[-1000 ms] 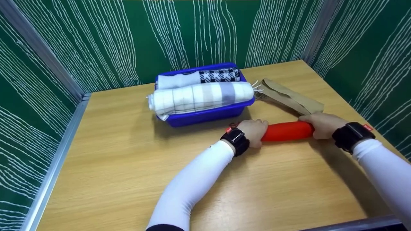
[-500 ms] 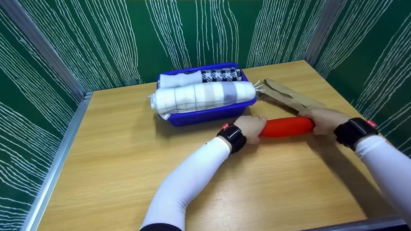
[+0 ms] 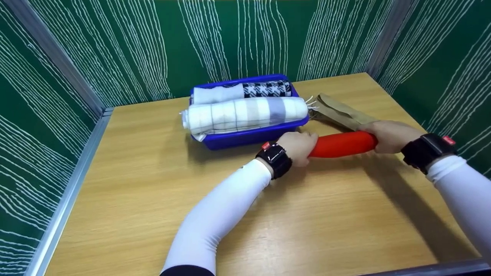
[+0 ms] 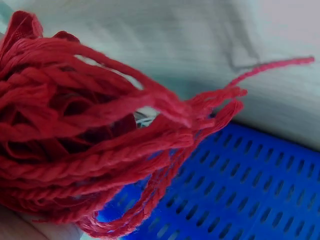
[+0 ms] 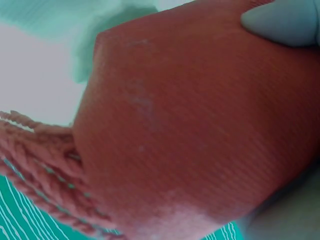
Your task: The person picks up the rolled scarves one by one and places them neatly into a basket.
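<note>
A rolled red scarf (image 3: 341, 144) is held between both hands over the right half of the table, its right end a little higher in the head view. My left hand (image 3: 298, 147) grips the roll's left end, close to the blue basket (image 3: 245, 138). The other end is gripped by my right hand (image 3: 393, 136). In the left wrist view, twisted red fringe (image 4: 110, 120) sticks out, with a bit of hand (image 4: 35, 230) under it. The right wrist view has the ribbed scarf (image 5: 190, 110) filling most of the frame, a thumb (image 5: 282, 22) on top.
A white checked scarf roll (image 3: 245, 115) lies along the basket's front, its ends past the rim. Behind it are a white roll (image 3: 218, 94) and a black-and-white houndstooth part (image 3: 266, 89). A tan scarf (image 3: 341, 111) lies beside the basket. Green walls (image 3: 268, 34) enclose the wooden table (image 3: 153, 191).
Both hands have moved the red scarf away from the person, farther up in the head view. Its right end has risen slightly more. The grip on both ends stays the same.
</note>
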`<state>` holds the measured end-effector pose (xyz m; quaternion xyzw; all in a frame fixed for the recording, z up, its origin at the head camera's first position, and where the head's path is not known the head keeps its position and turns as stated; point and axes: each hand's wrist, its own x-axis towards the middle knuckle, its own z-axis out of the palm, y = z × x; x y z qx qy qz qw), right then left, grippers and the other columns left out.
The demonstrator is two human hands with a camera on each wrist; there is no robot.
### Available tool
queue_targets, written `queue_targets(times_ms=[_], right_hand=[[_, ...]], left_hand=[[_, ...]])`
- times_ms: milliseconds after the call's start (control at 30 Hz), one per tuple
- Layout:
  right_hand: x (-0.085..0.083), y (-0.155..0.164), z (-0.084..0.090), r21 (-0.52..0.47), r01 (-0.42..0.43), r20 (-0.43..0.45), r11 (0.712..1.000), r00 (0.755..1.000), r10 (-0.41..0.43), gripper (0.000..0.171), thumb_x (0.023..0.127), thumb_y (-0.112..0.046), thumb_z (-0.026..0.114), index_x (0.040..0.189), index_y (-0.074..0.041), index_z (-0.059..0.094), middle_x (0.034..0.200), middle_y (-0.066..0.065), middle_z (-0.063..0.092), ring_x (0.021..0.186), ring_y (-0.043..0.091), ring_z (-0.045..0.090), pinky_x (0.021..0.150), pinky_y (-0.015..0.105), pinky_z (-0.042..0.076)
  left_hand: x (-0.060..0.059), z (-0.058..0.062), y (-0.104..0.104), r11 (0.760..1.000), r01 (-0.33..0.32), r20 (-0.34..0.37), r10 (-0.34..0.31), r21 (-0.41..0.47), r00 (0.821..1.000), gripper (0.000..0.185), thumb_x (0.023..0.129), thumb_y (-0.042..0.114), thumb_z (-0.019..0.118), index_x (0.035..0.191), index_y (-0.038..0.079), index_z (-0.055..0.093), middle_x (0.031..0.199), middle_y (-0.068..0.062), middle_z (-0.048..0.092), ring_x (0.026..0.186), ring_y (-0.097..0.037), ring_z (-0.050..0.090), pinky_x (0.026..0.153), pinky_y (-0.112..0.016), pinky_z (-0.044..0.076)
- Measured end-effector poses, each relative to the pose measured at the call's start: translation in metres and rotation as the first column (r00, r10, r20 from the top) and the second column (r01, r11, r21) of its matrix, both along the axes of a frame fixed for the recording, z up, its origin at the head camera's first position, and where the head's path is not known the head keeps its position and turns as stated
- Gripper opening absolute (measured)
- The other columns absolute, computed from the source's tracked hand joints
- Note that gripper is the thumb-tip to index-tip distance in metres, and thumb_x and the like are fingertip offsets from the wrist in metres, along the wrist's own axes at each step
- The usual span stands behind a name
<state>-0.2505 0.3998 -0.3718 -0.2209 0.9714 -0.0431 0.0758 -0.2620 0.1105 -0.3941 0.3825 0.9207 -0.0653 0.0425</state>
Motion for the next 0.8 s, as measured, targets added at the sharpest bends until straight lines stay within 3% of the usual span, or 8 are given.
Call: queue_targets(times_ms=[233,433,600,800], right_hand=[[-0.001,-0.002,0.007,-0.007,-0.045,-0.049,0.999,0.998,0.044,0.042,0.072,0.006,0.084,0.108,-0.010,0.071,0.092,0.004,0.070,0.078,0.023,0.062,0.077,0.050,0.055],[-0.003,-0.004,0.016,-0.041,-0.040,-0.036,0.998,0.999,0.038,0.051,0.073,0.002,0.087,0.118,-0.012,0.068,0.094,0.006,0.071,0.078,0.023,0.061,0.076,0.046,0.051],[-0.002,-0.009,0.022,-0.038,-0.001,-0.013,0.999,1.000,0.000,0.060,0.074,0.000,0.089,0.129,-0.012,0.067,0.100,0.007,0.074,0.084,0.026,0.064,0.083,0.050,0.053],[0.000,-0.014,0.032,-0.028,0.052,0.012,0.998,0.999,-0.052,0.056,0.075,-0.003,0.090,0.126,-0.014,0.070,0.106,0.007,0.074,0.091,0.029,0.063,0.086,0.056,0.054]], left_hand=[[0.000,0.009,-0.003,1.000,-0.013,-0.036,0.013,-0.007,0.999,0.069,0.097,0.041,0.077,0.152,0.012,0.049,0.139,-0.004,0.067,0.122,-0.022,0.069,0.102,-0.039,0.061],[0.000,0.014,-0.008,1.000,-0.015,-0.054,0.016,0.017,0.998,0.060,0.096,0.037,0.077,0.146,0.013,0.053,0.135,-0.003,0.068,0.118,-0.022,0.071,0.099,-0.039,0.062],[0.000,0.019,-0.011,0.999,-0.001,-0.062,0.003,0.036,0.998,0.061,0.095,0.035,0.079,0.144,0.012,0.053,0.132,-0.003,0.068,0.114,-0.022,0.071,0.096,-0.039,0.063],[0.001,0.027,-0.015,0.998,-0.007,-0.054,0.011,0.063,0.999,0.065,0.091,0.034,0.081,0.144,0.013,0.051,0.129,-0.002,0.067,0.111,-0.021,0.072,0.094,-0.039,0.063]])
